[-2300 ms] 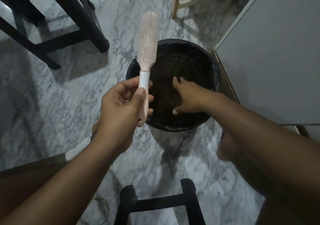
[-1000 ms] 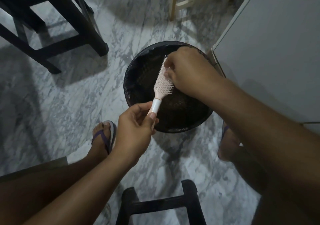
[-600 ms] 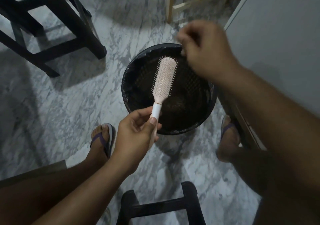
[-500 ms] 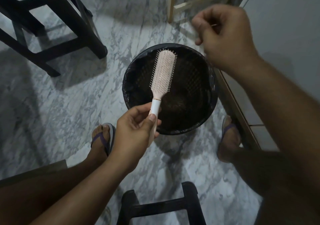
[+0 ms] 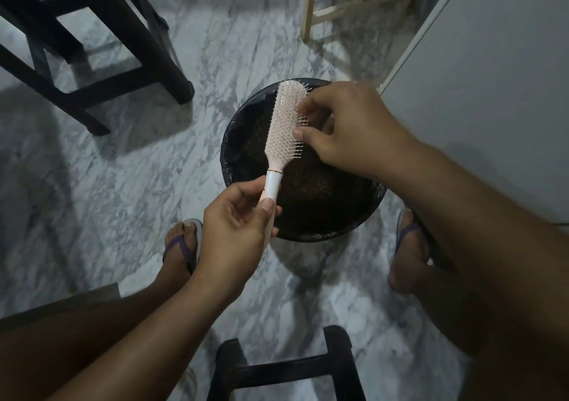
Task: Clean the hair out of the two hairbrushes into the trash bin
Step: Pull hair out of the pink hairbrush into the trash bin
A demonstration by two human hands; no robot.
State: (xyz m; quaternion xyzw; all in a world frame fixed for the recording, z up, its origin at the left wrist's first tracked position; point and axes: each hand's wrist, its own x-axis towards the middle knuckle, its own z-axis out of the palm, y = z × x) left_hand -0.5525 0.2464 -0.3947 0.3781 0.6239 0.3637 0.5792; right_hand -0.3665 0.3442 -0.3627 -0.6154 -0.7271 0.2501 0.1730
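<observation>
Meanwhile, left hand [image 5: 237,231] pinches the handle of a pink hairbrush [image 5: 283,129] held over the black trash bin [image 5: 234,154]; right hand's fingertips [image 5: 300,134] close among its bristles. Risk: loose hair, if pulled sideways, may drift onto marble floor [image 5: 138,169] vs. into bin.

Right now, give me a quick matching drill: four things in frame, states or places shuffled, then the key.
Things:
1. hairbrush
2. left hand
3. right hand
4. trash bin

States or places:
A. fingers at the bristles
B. on the marble floor, lined in black
C. held over the bin, bristles showing
D. gripping the white handle

Pairs: 1-C, 2-D, 3-A, 4-B
</observation>
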